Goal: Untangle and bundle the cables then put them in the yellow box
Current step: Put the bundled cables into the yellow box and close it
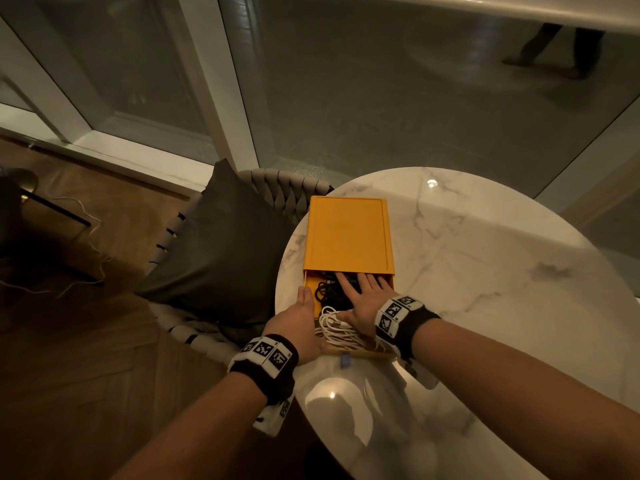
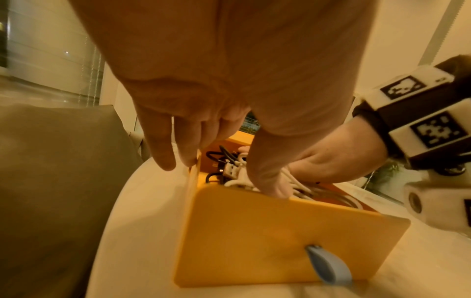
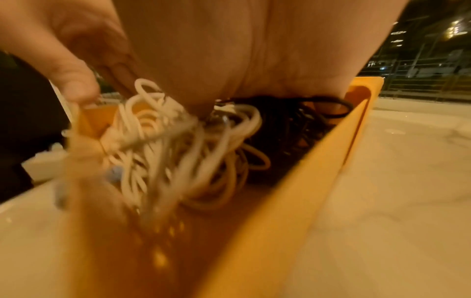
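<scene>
Cables in the box, drawer partly out, both hands at it.

The box (image 1: 348, 233) lies on the table (image 1: 485, 271), long axis running away from the person; its drawer (image 2: 280, 231) opens toward them. Right hand (image 1: 363, 299), fingers flat and spread, presses the black cables (image 1: 329, 292) at the sleeve mouth; the white cables (image 1: 337, 329) lie nearer, under its heel. Left hand (image 1: 301, 317) lies straight along the drawer's left wall, thumb apparently over the rim. Closing probably means pushing the drawer away, along that axis.

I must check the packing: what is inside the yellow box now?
White cables and black cables lie inside the yellow box. The right hand and lid cover the rest.
</scene>
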The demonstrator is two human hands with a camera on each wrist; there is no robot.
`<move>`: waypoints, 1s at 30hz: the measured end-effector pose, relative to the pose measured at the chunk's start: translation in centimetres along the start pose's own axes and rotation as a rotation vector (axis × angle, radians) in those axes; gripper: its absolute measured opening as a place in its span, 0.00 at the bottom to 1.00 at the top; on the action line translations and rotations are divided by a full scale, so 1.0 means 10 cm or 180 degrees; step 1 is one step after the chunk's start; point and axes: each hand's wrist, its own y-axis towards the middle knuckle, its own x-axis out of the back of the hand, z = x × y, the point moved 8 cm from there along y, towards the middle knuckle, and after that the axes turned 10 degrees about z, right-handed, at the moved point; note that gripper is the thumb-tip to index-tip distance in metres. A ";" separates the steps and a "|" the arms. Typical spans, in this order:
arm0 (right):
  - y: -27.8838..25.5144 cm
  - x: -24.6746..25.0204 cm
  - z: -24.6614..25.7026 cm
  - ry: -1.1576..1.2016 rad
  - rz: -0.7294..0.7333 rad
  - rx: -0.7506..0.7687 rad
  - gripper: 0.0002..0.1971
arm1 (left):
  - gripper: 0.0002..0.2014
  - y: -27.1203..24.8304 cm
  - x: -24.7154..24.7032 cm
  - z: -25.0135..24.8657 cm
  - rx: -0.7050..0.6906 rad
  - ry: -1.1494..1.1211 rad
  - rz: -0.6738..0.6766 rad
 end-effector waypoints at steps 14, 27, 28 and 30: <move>-0.34 -0.28 0.17 -0.0205 0.0298 0.0048 0.35 | 0.55 -0.03 0.03 -0.04 -0.0076 0.0142 0.0042; -0.18 -0.11 0.06 0.0114 -0.0036 0.0442 0.39 | 0.63 0.05 0.17 -0.03 -0.0285 0.0754 -0.0321; -0.25 -0.10 0.04 0.0161 -0.0126 0.0540 0.41 | 0.67 0.05 0.19 -0.04 -0.0306 0.0789 -0.0324; -0.36 -0.06 0.01 0.0211 -0.0313 0.0700 0.46 | 0.74 0.09 0.23 -0.09 -0.0352 0.0928 -0.0232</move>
